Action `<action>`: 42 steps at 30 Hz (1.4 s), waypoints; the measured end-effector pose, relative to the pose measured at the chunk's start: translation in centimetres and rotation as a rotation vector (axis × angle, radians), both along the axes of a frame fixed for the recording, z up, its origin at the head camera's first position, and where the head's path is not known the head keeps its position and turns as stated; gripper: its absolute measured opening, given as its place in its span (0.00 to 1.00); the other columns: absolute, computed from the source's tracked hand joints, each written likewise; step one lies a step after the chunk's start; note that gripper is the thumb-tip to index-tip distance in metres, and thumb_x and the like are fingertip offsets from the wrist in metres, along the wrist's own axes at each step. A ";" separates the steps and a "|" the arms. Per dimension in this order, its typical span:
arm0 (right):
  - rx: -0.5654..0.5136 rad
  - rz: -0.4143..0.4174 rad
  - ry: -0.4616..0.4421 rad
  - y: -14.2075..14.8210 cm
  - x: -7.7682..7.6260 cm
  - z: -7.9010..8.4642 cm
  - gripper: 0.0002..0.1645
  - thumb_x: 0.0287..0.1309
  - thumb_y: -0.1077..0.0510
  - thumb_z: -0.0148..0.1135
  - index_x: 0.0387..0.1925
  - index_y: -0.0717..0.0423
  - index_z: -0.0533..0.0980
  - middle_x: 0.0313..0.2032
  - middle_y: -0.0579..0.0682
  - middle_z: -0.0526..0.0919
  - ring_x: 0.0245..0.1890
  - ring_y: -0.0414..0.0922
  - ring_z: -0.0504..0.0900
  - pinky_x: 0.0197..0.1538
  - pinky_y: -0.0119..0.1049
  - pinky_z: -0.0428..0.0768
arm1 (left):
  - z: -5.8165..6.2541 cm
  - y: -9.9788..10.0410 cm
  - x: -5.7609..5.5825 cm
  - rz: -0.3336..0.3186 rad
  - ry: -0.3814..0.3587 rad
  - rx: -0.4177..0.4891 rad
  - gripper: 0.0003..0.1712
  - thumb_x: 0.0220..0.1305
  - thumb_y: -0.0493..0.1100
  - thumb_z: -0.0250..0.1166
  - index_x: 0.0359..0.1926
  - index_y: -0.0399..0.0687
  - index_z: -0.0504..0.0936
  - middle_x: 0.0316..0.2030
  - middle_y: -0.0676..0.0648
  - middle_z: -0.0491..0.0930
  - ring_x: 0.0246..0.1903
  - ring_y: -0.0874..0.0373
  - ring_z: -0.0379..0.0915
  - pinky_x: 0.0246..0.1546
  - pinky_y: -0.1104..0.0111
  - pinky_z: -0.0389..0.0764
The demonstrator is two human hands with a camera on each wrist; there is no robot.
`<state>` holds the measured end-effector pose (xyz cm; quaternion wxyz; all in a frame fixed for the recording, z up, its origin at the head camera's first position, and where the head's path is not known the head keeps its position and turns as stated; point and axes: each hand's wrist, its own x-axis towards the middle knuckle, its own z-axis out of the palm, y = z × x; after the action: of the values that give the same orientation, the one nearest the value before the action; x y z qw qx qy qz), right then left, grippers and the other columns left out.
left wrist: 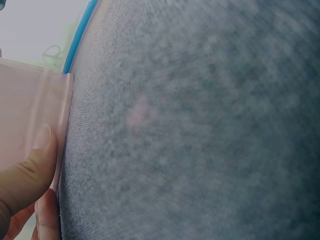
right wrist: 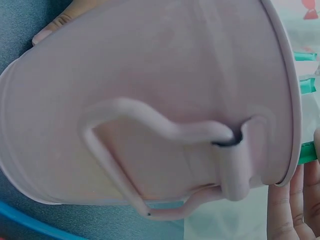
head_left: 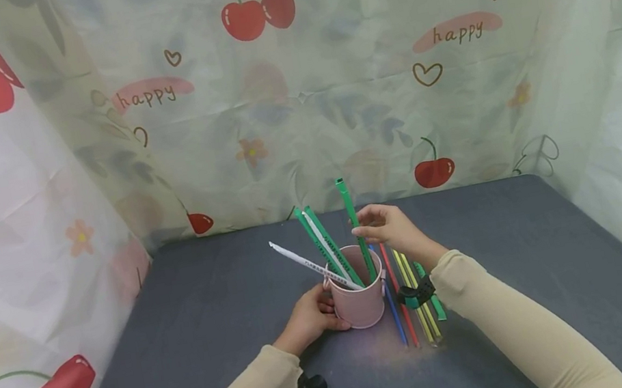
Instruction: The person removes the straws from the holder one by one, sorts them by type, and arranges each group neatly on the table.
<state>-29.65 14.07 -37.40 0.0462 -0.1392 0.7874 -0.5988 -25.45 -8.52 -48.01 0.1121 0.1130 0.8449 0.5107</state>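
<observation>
Pink cup: upright on the dark table (head_left: pixel 216 294), the centre of the dial used here, with twelve o'clock at the table's far edge (head_left: pixel 362 313).
Left hand: at eight o'clock, clamped low on the cup, thumb against its wall (head_left: pixel 308 319).
Right hand: at one o'clock, well apart from the other, pinching a stick between thumb and fingers (head_left: pixel 392 228).
Held green stick: nearly vertical, lower end within the mouth towards two o'clock; I cannot tell whether it touches the bottom (head_left: pixel 349 207).
Standing bundle: two green sticks (head_left: pixel 329 239) with a white stick (head_left: pixel 325 240) between, leaning to eleven o'clock.
Leaning white stick: tips out over the rim to ten o'clock (head_left: pixel 304 260).
Loose sticks: blue (head_left: pixel 396 318), red (head_left: pixel 407 316), yellow (head_left: pixel 426 326) and green (head_left: pixel 439 310), lying between three and five o'clock.
Wire handle: hangs on the cup's side (right wrist: pixel 125 106).
Good technique: brace the base firmly; move the stick along its own length, clear of rim and bundle.
Likely fault: a sideways knock may, I judge, dislodge the leaning white stick.
</observation>
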 end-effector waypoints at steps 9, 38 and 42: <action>0.061 0.025 0.016 0.1 0.1 -0.2 0.20 0.60 0.58 0.66 0.50 0.66 0.75 0.41 0.52 0.81 0.42 0.44 0.83 0.51 0.48 0.80 | 0.1 0.0 0.0 0.007 0.000 -0.012 0.37 0.41 0.36 0.80 0.54 0.40 0.74 0.40 0.43 0.78 0.37 0.55 0.76 0.38 0.64 0.82; 0.005 0.102 0.013 -2.2 1.4 0.5 0.15 0.58 0.61 0.66 0.45 0.63 0.74 0.38 0.51 0.76 0.39 0.44 0.83 0.44 0.45 0.83 | 0.2 0.2 -0.1 0.011 -0.033 -0.033 0.37 0.41 0.37 0.80 0.54 0.41 0.74 0.40 0.44 0.79 0.37 0.56 0.77 0.39 0.63 0.82; -0.007 0.095 0.015 -2.1 1.3 0.3 0.14 0.58 0.61 0.66 0.44 0.63 0.74 0.39 0.51 0.76 0.38 0.44 0.83 0.44 0.45 0.84 | 0.2 0.2 -0.1 -0.004 -0.017 -0.024 0.36 0.41 0.36 0.80 0.53 0.40 0.74 0.39 0.44 0.80 0.36 0.56 0.77 0.38 0.64 0.82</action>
<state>-28.33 11.93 -37.08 0.0683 -0.1808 0.7782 -0.5976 -25.56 -8.36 -47.85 0.1217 0.1091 0.8499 0.5010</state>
